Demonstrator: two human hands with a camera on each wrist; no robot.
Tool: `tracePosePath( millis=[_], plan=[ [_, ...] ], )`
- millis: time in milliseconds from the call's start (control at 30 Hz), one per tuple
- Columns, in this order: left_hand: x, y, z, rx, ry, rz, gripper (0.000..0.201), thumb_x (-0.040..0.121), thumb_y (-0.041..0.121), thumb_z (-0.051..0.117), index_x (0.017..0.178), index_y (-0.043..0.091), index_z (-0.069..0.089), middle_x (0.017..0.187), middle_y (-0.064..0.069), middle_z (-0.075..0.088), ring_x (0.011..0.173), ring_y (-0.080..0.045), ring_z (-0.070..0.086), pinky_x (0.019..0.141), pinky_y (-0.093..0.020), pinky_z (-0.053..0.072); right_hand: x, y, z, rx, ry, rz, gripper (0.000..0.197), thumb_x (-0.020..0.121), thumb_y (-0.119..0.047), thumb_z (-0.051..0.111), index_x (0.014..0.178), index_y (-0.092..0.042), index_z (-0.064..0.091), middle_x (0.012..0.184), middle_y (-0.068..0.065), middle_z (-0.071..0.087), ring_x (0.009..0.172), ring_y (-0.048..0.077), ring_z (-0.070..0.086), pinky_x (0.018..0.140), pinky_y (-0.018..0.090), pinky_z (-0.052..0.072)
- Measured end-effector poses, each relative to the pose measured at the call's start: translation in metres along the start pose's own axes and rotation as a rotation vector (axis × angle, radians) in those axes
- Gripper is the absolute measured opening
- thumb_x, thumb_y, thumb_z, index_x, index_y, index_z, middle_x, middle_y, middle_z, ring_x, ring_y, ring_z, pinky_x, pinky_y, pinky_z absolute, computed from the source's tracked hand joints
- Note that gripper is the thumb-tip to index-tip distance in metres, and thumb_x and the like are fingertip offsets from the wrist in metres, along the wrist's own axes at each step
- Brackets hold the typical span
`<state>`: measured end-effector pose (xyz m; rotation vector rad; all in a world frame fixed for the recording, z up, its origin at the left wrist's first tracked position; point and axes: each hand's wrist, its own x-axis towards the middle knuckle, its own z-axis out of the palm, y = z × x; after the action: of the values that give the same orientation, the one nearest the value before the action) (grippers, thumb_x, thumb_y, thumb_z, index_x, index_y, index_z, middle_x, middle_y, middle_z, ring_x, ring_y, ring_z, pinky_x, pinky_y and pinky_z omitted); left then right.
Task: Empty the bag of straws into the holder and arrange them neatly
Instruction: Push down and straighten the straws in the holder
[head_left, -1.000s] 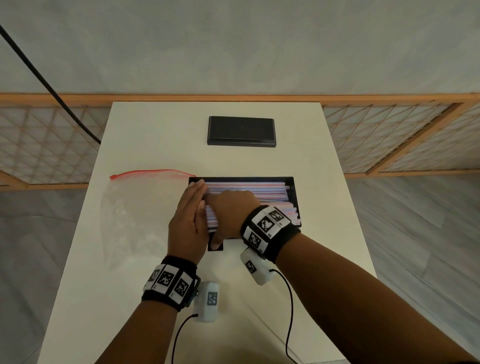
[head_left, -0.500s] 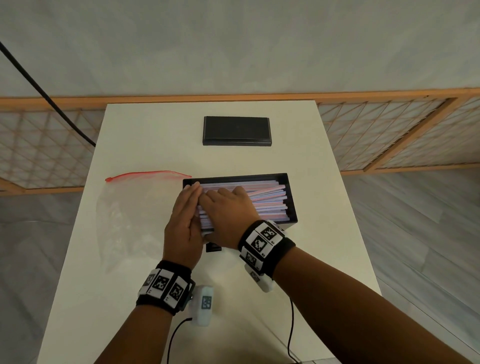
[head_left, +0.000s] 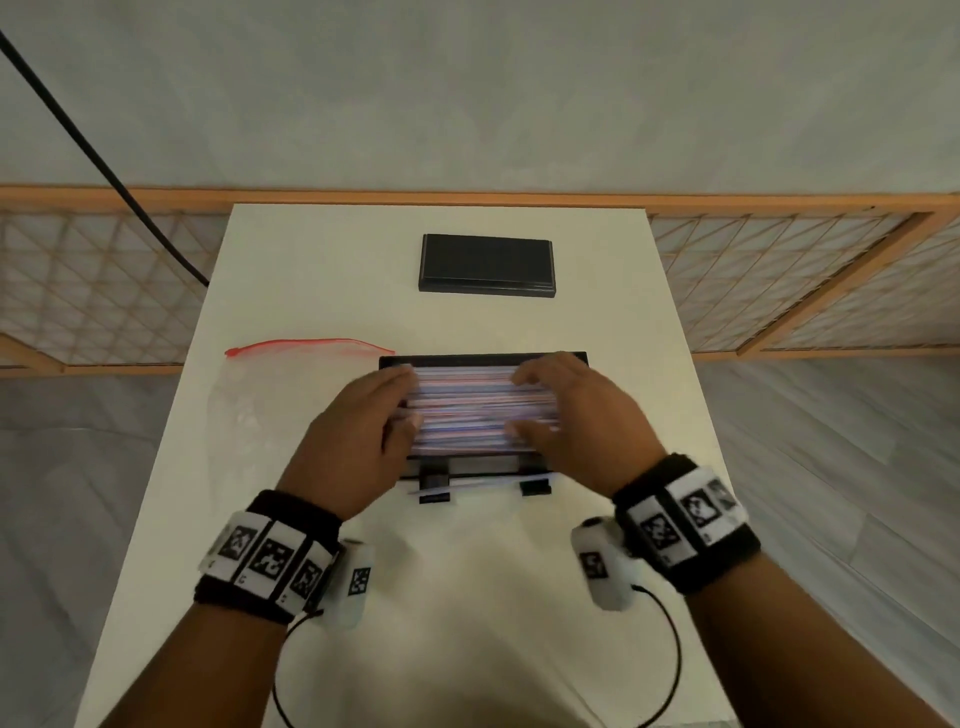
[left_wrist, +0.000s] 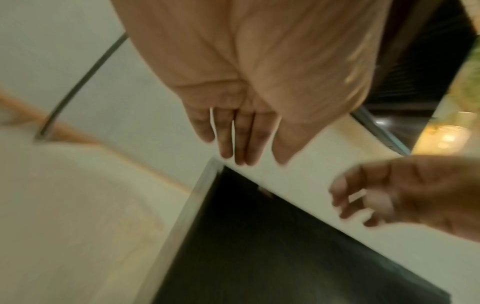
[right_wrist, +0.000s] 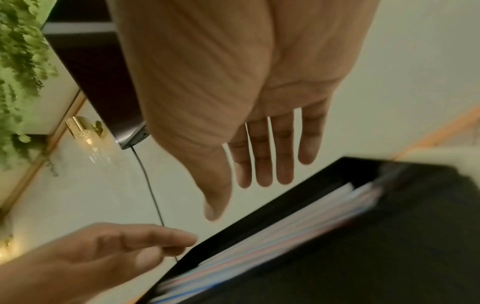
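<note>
The black holder stands mid-table, filled with pink, blue and white straws lying left to right. My left hand rests flat at the straws' left end, fingers straight. Over their right end my right hand lies with spread fingers. The clear bag with a red zip lies flat left of the holder and looks empty. In the left wrist view my left hand hovers by the holder's corner. The right wrist view has my right hand just above the straws.
A black lid lies at the table's far middle. One pale straw lies at the holder's front base between two black feet. The white table is narrow; a wooden lattice rail and a black cable run behind it.
My right hand has slid from the left end of the straws to the right end. The straw ends that stuck out on the right now lie inside the holder. The left hand stayed put.
</note>
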<state>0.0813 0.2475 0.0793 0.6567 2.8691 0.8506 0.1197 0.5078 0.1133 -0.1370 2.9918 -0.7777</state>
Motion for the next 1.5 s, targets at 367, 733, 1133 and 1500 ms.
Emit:
tracePosePath(
  millis=[367, 733, 1133, 1500],
  plan=[
    [0.037, 0.02, -0.031, 0.209, -0.337, 0.01, 0.058, 0.097, 0.04, 0.063, 0.15, 0.021, 0.047, 0.155, 0.003, 0.049, 0.134, -0.019, 0.053, 0.109, -0.029, 0.04, 0.015, 0.013, -0.012, -0.117, -0.14, -0.043, 0.043, 0.089, -0.031, 0.07, 0.13, -0.024, 0.06, 0.127, -0.001, 0.062, 0.107, 0.021, 0.063, 0.091, 0.037, 0.054],
    [0.031, 0.017, -0.01, 0.069, -0.226, -0.065, 0.048, 0.105, 0.034, 0.051, 0.15, 0.02, 0.049, 0.156, 0.002, 0.049, 0.14, -0.016, 0.047, 0.109, -0.02, 0.029, -0.063, -0.007, 0.11, 0.806, -0.388, 0.763, 0.024, 0.098, -0.035, 0.064, 0.093, -0.013, 0.072, 0.076, 0.001, 0.076, 0.06, 0.014, 0.07, 0.058, 0.03, 0.053],
    [0.029, 0.014, -0.006, -0.023, -0.169, -0.064, 0.04, 0.107, 0.026, 0.046, 0.145, 0.019, 0.055, 0.151, 0.004, 0.053, 0.139, -0.014, 0.047, 0.109, -0.016, 0.027, -0.046, -0.014, 0.153, 1.656, 0.072, 1.312, 0.013, 0.099, -0.014, 0.06, 0.109, -0.012, 0.069, 0.074, 0.001, 0.072, 0.055, 0.013, 0.063, 0.052, 0.025, 0.047],
    [0.036, 0.005, -0.027, -0.315, 0.008, -0.058, 0.034, 0.109, 0.024, 0.042, 0.133, 0.023, 0.066, 0.129, 0.011, 0.068, 0.121, -0.005, 0.061, 0.101, -0.011, 0.04, -0.042, -0.074, 0.024, 1.578, 0.092, 0.825, 0.014, 0.1, -0.011, 0.059, 0.091, -0.006, 0.068, 0.072, 0.011, 0.073, 0.057, 0.017, 0.069, 0.052, 0.022, 0.052]
  ],
)
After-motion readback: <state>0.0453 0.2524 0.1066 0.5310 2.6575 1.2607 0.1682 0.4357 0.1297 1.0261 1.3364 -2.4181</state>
